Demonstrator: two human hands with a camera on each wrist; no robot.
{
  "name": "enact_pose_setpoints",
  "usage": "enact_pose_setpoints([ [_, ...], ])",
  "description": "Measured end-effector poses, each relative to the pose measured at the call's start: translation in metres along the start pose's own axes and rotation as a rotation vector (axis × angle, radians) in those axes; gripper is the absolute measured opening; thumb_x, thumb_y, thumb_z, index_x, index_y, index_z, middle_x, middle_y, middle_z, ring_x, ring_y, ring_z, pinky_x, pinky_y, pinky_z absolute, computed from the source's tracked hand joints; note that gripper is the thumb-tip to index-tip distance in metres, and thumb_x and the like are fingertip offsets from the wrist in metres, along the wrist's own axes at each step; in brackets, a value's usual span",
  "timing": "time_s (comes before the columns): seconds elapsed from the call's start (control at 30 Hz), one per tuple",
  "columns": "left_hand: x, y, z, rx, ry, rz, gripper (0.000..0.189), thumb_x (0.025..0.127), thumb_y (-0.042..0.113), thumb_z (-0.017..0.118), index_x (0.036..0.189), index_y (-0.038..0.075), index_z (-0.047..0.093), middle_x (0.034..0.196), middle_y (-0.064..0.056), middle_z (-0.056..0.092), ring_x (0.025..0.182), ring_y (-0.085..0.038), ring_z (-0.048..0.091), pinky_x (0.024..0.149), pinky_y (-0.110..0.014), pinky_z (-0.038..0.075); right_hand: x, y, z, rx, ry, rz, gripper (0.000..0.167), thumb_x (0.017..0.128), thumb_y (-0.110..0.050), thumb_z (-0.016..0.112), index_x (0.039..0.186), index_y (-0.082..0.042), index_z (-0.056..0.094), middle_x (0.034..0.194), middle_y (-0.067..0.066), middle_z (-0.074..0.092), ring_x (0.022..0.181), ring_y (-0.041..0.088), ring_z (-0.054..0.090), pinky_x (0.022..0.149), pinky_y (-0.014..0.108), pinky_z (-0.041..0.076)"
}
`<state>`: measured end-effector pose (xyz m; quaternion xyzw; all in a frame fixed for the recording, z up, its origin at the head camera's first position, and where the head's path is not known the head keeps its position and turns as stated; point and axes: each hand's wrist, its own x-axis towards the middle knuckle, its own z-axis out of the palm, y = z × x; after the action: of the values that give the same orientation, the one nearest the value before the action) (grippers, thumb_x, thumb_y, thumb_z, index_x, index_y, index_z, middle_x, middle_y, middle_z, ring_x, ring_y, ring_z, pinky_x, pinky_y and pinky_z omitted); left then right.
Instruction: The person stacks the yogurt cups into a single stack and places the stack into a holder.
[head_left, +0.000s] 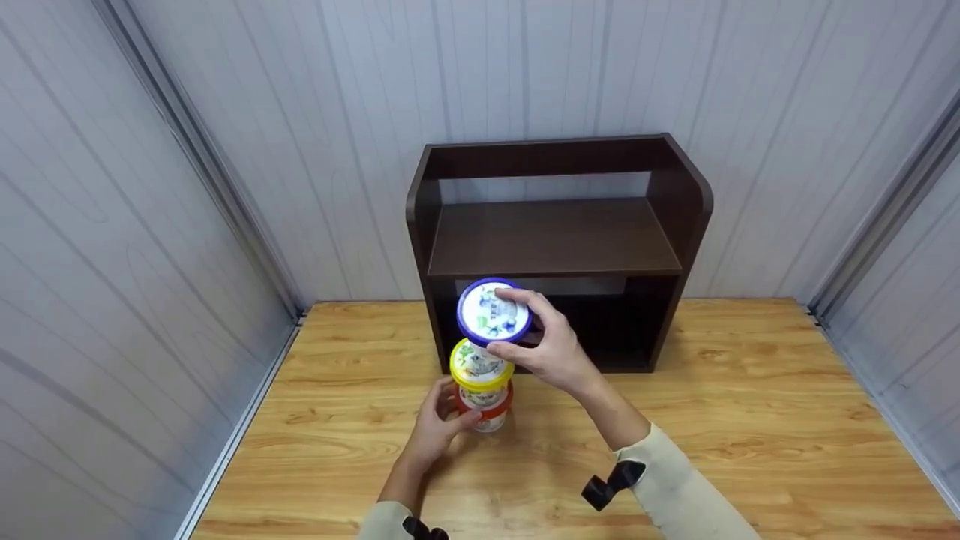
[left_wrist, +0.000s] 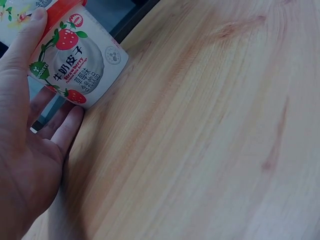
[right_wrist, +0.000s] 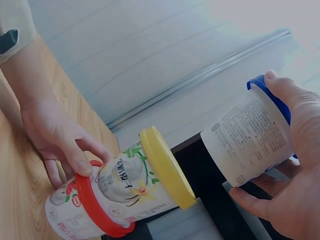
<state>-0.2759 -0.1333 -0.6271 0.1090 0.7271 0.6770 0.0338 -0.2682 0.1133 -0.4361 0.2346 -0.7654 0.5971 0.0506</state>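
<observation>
A white yogurt cup with a red lid [left_wrist: 75,55], printed with strawberries, stands on the wooden table. My left hand [head_left: 435,427] holds it, the thumb at the lid's rim and the fingers round its far side. On top of it rests a second cup with a yellow lid [right_wrist: 167,167], upright. My right hand [head_left: 555,349] grips a third cup with a blue lid [head_left: 491,311] by its rim, thumb and fingers on opposite sides. In the right wrist view, a gap shows between this blue-lidded cup's base [right_wrist: 220,160] and the yellow lid.
A dark brown two-tier shelf [head_left: 555,236] stands just behind the cups, against the pale back wall [head_left: 360,150]. Wooden tabletop [head_left: 765,420] extends to both sides. Side walls [head_left: 112,262] with metal corner rails bound the space.
</observation>
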Motion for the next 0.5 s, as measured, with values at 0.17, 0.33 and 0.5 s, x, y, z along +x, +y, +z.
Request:
enact_pose_setpoints([
  [0.17,-0.001,0.001,0.000,0.009,0.005,-0.009,0.067,0.101,0.013,0.085,0.157,0.005,0.050,0.156,-0.026,0.063,0.145,-0.039,0.063,0.128,-0.056,0.049,-0.001,0.005,0.005,0.020,-0.019,0.008,0.075,0.096,-0.021,0.092,0.162,-0.012,0.056,0.166,0.021,0.052,0.146,0.039,0.059,0.118,0.053,0.061],
  [0.33,-0.001,0.001,0.001,0.000,0.001,-0.003,0.066,0.101,0.012,0.085,0.157,0.005,0.050,0.156,-0.026,0.063,0.143,-0.037,0.064,0.126,-0.051,0.052,-0.002,0.008,0.009,0.030,-0.020,0.013,0.074,0.096,-0.021,0.092,0.161,-0.013,0.058,0.165,0.020,0.053,0.146,0.039,0.059,0.117,0.053,0.061],
  [0.5,0.000,0.001,0.001,-0.028,-0.006,0.005,0.067,0.100,0.008,0.084,0.157,0.002,0.049,0.155,-0.027,0.063,0.140,-0.032,0.065,0.120,-0.037,0.054,-0.002,0.012,0.012,0.011,-0.019,0.010,0.074,0.094,-0.023,0.093,0.159,-0.013,0.060,0.161,0.020,0.057,0.144,0.037,0.060,0.116,0.052,0.061],
])
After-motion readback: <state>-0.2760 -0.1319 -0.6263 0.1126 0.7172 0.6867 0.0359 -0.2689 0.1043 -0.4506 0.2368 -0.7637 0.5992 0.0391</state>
